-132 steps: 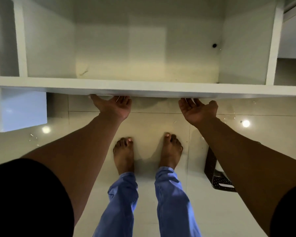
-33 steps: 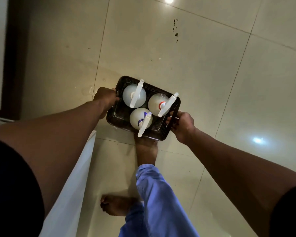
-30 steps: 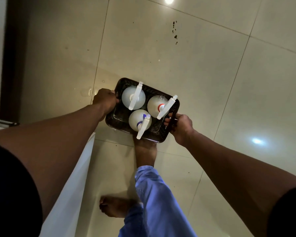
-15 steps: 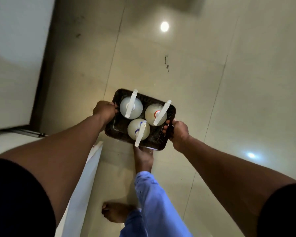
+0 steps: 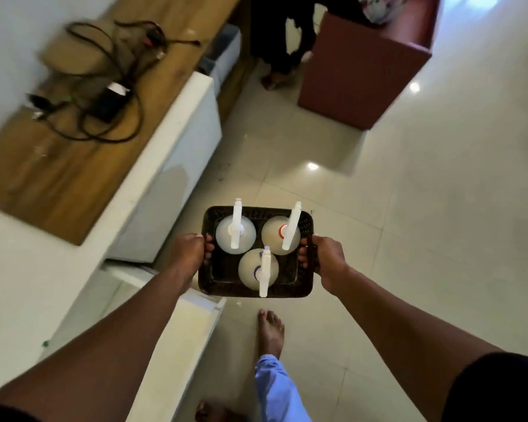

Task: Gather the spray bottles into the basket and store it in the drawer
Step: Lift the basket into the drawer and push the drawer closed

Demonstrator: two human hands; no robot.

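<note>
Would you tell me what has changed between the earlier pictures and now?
Both hands left the drawer front and took the basket. It is now carried beside the white cabinet. Unchanged over the last second: left hand and right hand grip its sides, three spray bottles upright.

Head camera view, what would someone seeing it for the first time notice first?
A dark woven basket held low in the middle, the left hand and right hand gripping its opposite short sides. Three spray bottles stand upright inside, two at the far end, one nearer the person. At upper left, a tangle of black cables lies on a wooden countertop.
</note>
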